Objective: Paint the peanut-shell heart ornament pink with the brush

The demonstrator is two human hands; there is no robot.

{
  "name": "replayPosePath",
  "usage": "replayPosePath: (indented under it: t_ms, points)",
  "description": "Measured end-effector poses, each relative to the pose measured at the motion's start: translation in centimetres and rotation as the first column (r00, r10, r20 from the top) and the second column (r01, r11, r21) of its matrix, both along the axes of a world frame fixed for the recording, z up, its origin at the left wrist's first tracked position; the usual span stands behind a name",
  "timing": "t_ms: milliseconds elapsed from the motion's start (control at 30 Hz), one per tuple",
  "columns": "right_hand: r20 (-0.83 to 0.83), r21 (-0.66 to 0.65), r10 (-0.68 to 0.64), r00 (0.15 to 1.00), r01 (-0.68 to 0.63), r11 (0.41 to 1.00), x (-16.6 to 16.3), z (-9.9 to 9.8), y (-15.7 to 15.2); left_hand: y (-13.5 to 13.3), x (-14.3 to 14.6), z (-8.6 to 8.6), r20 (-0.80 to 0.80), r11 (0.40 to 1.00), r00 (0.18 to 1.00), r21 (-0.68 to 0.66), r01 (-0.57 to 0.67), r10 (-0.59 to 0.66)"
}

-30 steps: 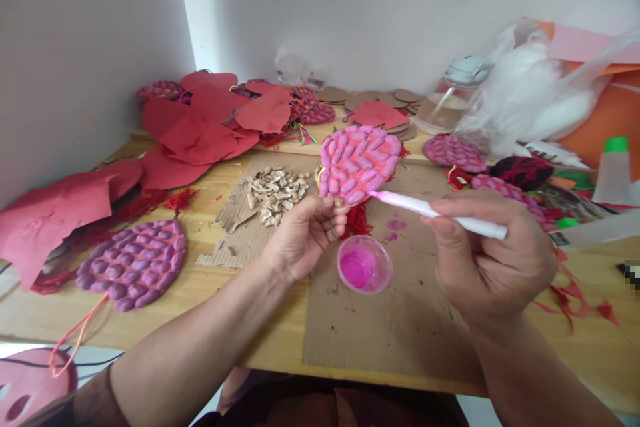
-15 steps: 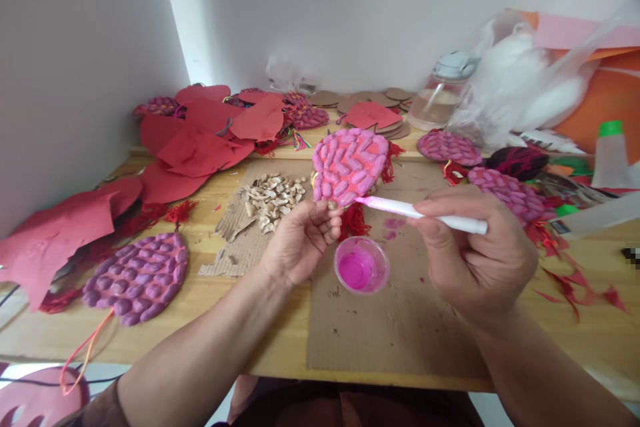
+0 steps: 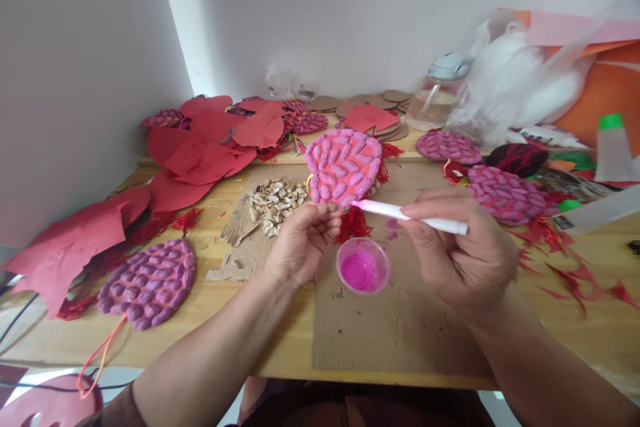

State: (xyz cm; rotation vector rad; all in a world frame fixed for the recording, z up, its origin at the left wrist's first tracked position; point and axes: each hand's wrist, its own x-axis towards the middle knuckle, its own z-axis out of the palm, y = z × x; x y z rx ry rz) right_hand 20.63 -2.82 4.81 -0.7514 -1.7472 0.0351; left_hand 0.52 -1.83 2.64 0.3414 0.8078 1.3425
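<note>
My left hand (image 3: 309, 240) pinches the lower left edge of a heart-shaped piece (image 3: 344, 165) covered in pink-painted peanut shells, holding it tilted up above the table. A white pen-like brush (image 3: 415, 215) with a pink tip is gripped in my right hand (image 3: 460, 250), and its tip touches the shells at the piece's lower edge. Just below stands a small clear cup (image 3: 364, 265) of magenta paint. Behind the piece, a red tassel (image 3: 353, 225) hangs down, partly hidden.
Unpainted peanut shells (image 3: 276, 205) are heaped on torn cardboard. A cardboard sheet (image 3: 395, 333) lies under the cup. A purple shell-covered heart (image 3: 150, 283) and red paper hearts (image 3: 210, 153) lie left. At right are more pink pieces (image 3: 505, 193), a jar (image 3: 437, 93) and plastic bags (image 3: 525, 83).
My right hand and the brush have shifted slightly left, with the tip still at the piece's lower edge. The piece sits slightly further left. The whole view has moved a little.
</note>
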Motion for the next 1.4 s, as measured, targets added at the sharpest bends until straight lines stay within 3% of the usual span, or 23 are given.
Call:
replayPosePath:
  t_ms: [100, 267, 400, 600, 933, 1400]
  points:
    - [-0.023, 0.002, -0.063, 0.998, 0.063, 0.998, 0.0, 0.1, 0.1, 0.0, 0.0, 0.0, -0.015, 1.0, 1.0, 0.005, -0.006, 0.006]
    - [0.039, 0.024, 0.013, 0.999, -0.014, 1.0, 0.1, 0.2, 0.1, 0.0, 0.2, 0.2, -0.027, 1.0, 0.999, -0.007, -0.022, 0.022]
    - [0.031, 0.029, -0.063, 0.998, 0.062, 0.998, 0.3, 0.2, 0.3, 0.0, 0.1, 0.3, -0.001, 0.999, 1.0, -0.039, -0.025, 0.025]
    - [0.047, 0.072, 0.041, 0.998, -0.044, 0.996, -0.2, 0.3, 0.2, 0.0, -0.2, 0.5, 0.079, 0.996, 0.997, -0.084, 0.028, -0.021]
    - [0.122, 0.137, 0.013, 0.992, -0.03, 0.99, -0.4, 0.4, 0.0, -0.2, -0.1, 1.3, 0.076, 0.991, 0.997, -0.129, 0.041, -0.031]
    - [0.182, 0.175, -0.009, 0.983, -0.023, 0.984, -0.3, 0.4, 0.1, -0.2, 0.0, 1.1, 0.066, 0.992, 0.998, -0.124, 0.023, -0.015]
